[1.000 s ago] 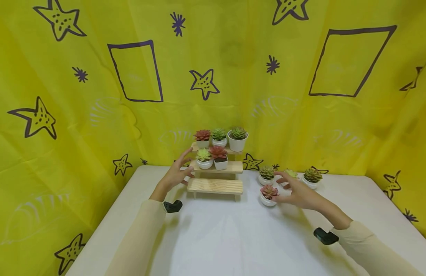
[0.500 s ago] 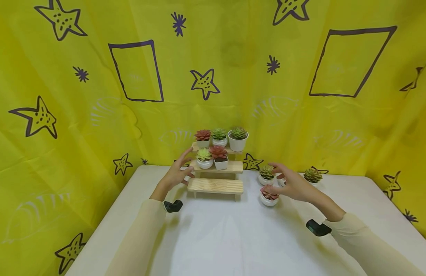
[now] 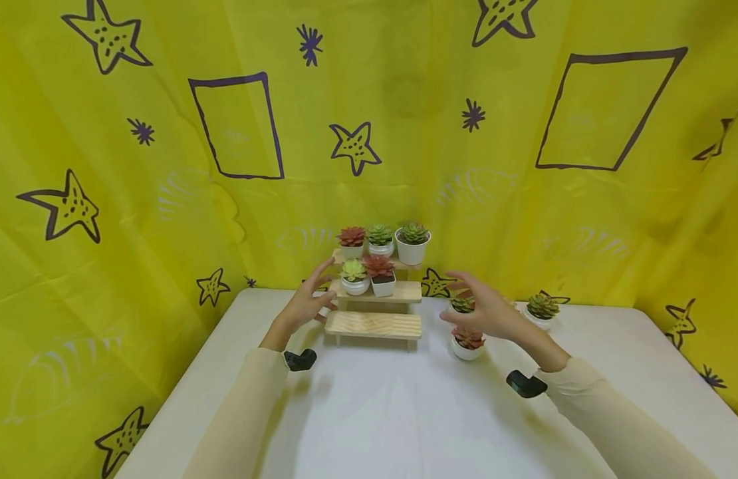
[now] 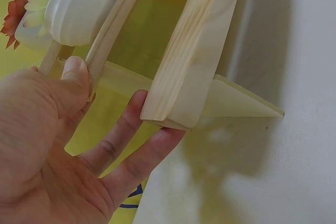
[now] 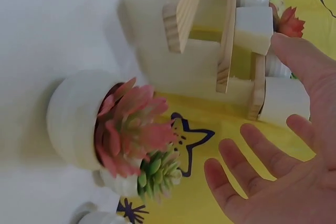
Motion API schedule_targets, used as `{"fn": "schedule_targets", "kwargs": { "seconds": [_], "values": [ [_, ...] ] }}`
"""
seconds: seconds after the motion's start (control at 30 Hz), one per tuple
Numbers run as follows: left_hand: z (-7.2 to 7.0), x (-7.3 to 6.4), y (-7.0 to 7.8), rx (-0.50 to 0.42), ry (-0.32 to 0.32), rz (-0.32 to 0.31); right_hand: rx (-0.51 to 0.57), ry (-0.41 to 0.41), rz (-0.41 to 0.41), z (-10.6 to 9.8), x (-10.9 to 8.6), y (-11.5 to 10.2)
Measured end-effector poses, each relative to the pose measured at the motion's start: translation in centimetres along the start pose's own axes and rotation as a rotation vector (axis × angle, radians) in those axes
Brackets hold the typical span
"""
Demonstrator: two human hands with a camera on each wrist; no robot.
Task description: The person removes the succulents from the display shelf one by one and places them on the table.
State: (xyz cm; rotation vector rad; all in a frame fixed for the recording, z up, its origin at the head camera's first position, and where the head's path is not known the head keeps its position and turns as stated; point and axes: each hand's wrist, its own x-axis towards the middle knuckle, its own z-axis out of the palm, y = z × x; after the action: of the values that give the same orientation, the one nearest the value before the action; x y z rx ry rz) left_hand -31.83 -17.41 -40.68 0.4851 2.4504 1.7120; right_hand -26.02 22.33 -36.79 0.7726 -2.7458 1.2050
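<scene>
At the wooden stand [image 3: 375, 324], my left hand [image 3: 297, 308], spread, touches one end, and my right hand [image 3: 485, 311], wide too, is near a pink plant [image 5: 131, 129] in a white pot [image 5: 74, 121] on the table [image 3: 369, 419].

Left hand [image 4: 47, 145] at the ends of a tiered wooden stand [image 4: 247, 98].
Thumb [image 4: 72, 85] at the end of the middle plank [image 4: 118, 27]; two fingertips [image 4: 169, 137] against the end of the front plank [image 4: 178, 69], those fingers spread and fairly straight. Just beyond the thumb, a white ribbed pot [image 4: 81, 6] with pale green leaves [image 4: 38, 2]; past it, a red succulent [image 4: 14, 17]. White tabletop [image 4: 307, 129] beyond the fingertips; yellow cloth [image 4: 123, 214] behind the fingers, its dark marking partly hidden.
</scene>
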Motion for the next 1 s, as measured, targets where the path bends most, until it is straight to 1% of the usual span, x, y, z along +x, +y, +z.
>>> {"fn": "schedule_targets", "kwargs": {
  "seconds": [0.2,0.3,0.43,0.63,0.8,1.0],
  "values": [
    [0.1,-0.1,0.0,0.006,0.001,0.000,-0.023,0.020,-0.020,1.0,1.4,-0.9],
    [0.1,-0.1,-0.1,0.007,0.002,0.002,0.011,0.024,-0.041,1.6,2.0,-1.4],
    [0.1,0.0,-0.2,-0.003,0.013,-0.012,0.084,0.022,-0.054,2.4,2.9,-2.0],
    [0.1,0.1,-0.2,0.004,0.008,-0.005,0.063,0.038,-0.062,3.7,4.3,-2.5],
    [0.1,-0.1,0.0,0.001,0.007,-0.005,0.121,0.048,-0.053,4.7,5.2,-3.1],
    [0.1,-0.3,0.3,-0.003,-0.003,0.004,0.174,0.076,-0.012,5.6,6.1,-3.6]
  ]
}}
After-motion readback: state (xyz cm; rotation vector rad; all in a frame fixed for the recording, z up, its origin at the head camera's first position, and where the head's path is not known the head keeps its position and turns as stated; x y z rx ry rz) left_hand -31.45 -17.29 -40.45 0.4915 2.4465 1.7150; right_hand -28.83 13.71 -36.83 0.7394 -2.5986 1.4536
